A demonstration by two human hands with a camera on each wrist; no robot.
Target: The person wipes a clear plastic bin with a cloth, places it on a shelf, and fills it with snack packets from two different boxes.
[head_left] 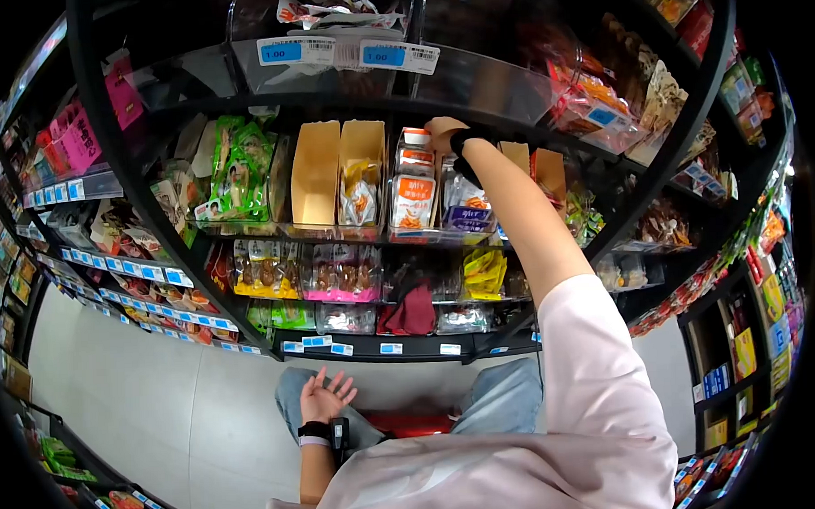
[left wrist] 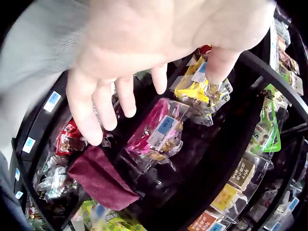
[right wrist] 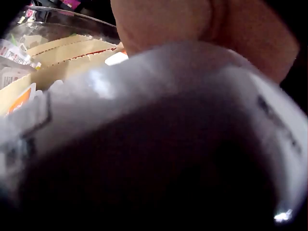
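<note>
My right hand (head_left: 445,133) reaches into a shelf bin at the back, right beside a row of white packets with orange print (head_left: 414,202). Its fingers are hidden among the packets and the bin's contents, so I cannot tell whether they hold one. In the right wrist view, a blurred dark and pale shape covers most of the picture, with part of the right hand (right wrist: 163,21) above it. Low over the lap, my left hand (head_left: 325,398) holds nothing, palm up with its fingers spread. The left wrist view shows that hand (left wrist: 159,33) in front of the lower shelves.
Tan cardboard boxes (head_left: 316,175) stand left of the orange packets, green snack bags (head_left: 241,166) farther left. A maroon cloth (head_left: 411,312) hangs over the lower shelf. Black shelf posts (head_left: 144,165) slant down on both sides, and an upper shelf with price tags (head_left: 296,52) overhangs the right hand.
</note>
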